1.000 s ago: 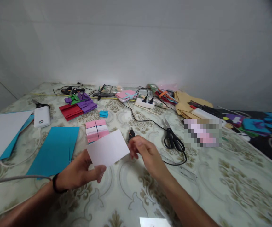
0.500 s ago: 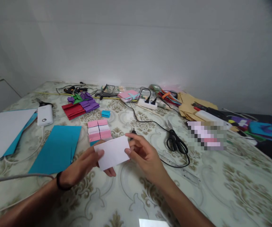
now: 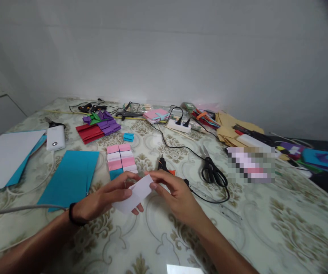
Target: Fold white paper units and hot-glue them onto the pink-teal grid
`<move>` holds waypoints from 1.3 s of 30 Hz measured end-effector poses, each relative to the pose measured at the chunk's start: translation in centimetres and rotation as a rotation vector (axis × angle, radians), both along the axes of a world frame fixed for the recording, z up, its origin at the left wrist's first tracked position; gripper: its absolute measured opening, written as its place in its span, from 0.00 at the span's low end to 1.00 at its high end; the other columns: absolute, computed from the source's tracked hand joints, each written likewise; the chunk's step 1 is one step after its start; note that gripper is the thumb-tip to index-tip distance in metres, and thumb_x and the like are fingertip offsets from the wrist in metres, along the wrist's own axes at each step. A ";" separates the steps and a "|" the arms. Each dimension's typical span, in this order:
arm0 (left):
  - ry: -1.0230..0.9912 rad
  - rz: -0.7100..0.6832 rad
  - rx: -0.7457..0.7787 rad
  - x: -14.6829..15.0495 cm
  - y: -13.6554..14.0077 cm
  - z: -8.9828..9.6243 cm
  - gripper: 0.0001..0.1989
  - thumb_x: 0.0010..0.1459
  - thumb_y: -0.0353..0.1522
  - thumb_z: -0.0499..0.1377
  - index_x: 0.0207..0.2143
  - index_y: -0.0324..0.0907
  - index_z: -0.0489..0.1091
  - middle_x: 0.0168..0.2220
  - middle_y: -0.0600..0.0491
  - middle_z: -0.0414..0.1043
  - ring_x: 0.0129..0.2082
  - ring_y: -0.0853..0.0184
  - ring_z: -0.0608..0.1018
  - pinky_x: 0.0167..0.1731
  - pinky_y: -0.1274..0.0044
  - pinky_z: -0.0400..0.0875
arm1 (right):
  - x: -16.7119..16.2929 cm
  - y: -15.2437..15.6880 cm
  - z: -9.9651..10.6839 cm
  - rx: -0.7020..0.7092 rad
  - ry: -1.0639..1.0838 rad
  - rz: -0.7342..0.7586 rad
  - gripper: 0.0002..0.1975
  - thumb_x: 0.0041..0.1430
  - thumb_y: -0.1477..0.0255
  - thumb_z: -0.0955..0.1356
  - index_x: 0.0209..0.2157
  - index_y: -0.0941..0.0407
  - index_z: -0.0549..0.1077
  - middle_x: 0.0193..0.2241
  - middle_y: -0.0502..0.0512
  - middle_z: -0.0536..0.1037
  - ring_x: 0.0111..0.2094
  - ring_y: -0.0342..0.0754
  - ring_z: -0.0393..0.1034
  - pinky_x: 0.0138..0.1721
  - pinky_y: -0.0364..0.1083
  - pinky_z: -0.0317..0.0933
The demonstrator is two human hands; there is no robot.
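A small sheet of white paper (image 3: 137,196) is held above the table, tilted, between both hands. My left hand (image 3: 115,193) grips its left side, thumb on top and fingers underneath. At the upper right corner my right hand (image 3: 173,188) pinches the paper between thumb and fingers. Just beyond the hands lie folded pink and white paper strips (image 3: 121,158), with blue paper at their near end. A black glue gun (image 3: 162,163) with an orange part sits past the right hand, partly hidden by it.
Blue paper (image 3: 69,175), a white power bank (image 3: 56,137) and large white sheets (image 3: 7,160) lie to the left. Black scissors (image 3: 213,171) and a clear ruler (image 3: 223,209) are at the right. Farther back are red folded paper (image 3: 89,133) and a power strip (image 3: 178,126).
The white paper has turned and tilted more steeply between the hands, showing a narrower face. My right hand has shifted slightly, and more of the glue gun is visible.
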State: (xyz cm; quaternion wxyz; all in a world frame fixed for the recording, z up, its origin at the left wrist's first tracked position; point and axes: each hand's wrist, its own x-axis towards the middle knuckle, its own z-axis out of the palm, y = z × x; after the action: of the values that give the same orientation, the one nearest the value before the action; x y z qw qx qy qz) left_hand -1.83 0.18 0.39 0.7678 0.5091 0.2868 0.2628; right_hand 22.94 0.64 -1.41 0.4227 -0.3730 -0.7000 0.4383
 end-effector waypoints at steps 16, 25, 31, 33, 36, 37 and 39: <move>-0.063 0.213 0.161 0.7 0.1 -1.6 0.25 0.64 0.32 0.66 0.61 0.50 0.65 0.64 0.45 0.67 0.63 0.50 0.70 0.58 0.62 0.67 | -1.8 -1.4 -0.4 -0.285 0.067 -0.036 0.43 0.62 0.63 0.74 0.72 0.47 0.52 0.67 0.63 0.65 0.59 0.56 0.71 0.58 0.57 0.68; 0.076 0.436 0.118 0.5 0.2 -0.6 0.21 0.63 0.34 0.66 0.58 0.43 0.74 0.53 0.46 0.78 0.50 0.54 0.77 0.45 0.72 0.72 | -0.6 -0.1 -0.7 -0.318 -0.098 -0.073 0.18 0.69 0.58 0.68 0.42 0.59 0.82 0.36 0.58 0.84 0.35 0.54 0.77 0.35 0.49 0.71; 0.308 0.467 0.226 0.2 0.6 -0.6 0.22 0.60 0.42 0.69 0.52 0.39 0.77 0.38 0.48 0.82 0.34 0.59 0.79 0.29 0.75 0.71 | -0.5 -0.3 -0.4 -0.348 -0.008 -0.026 0.17 0.66 0.60 0.70 0.46 0.58 0.82 0.39 0.57 0.85 0.36 0.52 0.77 0.36 0.47 0.69; 0.339 0.468 0.210 0.2 0.6 -0.5 0.20 0.60 0.44 0.69 0.47 0.38 0.78 0.33 0.49 0.81 0.31 0.60 0.79 0.27 0.76 0.70 | -0.4 -0.3 -0.2 -0.343 0.021 -0.026 0.16 0.66 0.60 0.71 0.46 0.57 0.83 0.39 0.56 0.85 0.36 0.51 0.76 0.36 0.46 0.68; 0.303 0.441 0.178 0.1 0.6 -0.3 0.18 0.61 0.44 0.68 0.43 0.38 0.79 0.32 0.49 0.81 0.30 0.60 0.79 0.27 0.76 0.70 | -0.2 -0.2 0.0 -0.348 0.061 -0.044 0.16 0.65 0.60 0.72 0.45 0.57 0.83 0.36 0.56 0.84 0.32 0.49 0.74 0.33 0.45 0.66; 0.278 0.426 0.184 0.0 0.6 -0.3 0.17 0.62 0.43 0.68 0.43 0.39 0.80 0.33 0.49 0.81 0.31 0.61 0.79 0.27 0.76 0.70 | -0.1 -0.1 0.2 -0.347 0.073 -0.049 0.16 0.64 0.60 0.72 0.44 0.57 0.84 0.35 0.56 0.84 0.32 0.49 0.74 0.32 0.45 0.65; 0.217 0.414 0.232 -0.2 0.6 -0.2 0.13 0.60 0.40 0.69 0.41 0.40 0.82 0.35 0.49 0.81 0.30 0.63 0.78 0.27 0.78 0.68 | 0.3 0.1 0.4 -0.324 0.095 -0.047 0.13 0.61 0.62 0.73 0.41 0.55 0.85 0.35 0.55 0.85 0.33 0.50 0.75 0.33 0.45 0.65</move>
State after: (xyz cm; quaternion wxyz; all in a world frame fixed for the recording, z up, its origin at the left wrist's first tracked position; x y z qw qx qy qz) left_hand -2.05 0.80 0.20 0.5986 0.5495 0.4338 0.3893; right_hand 23.21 0.74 -1.01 0.3999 -0.4313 -0.5906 0.5525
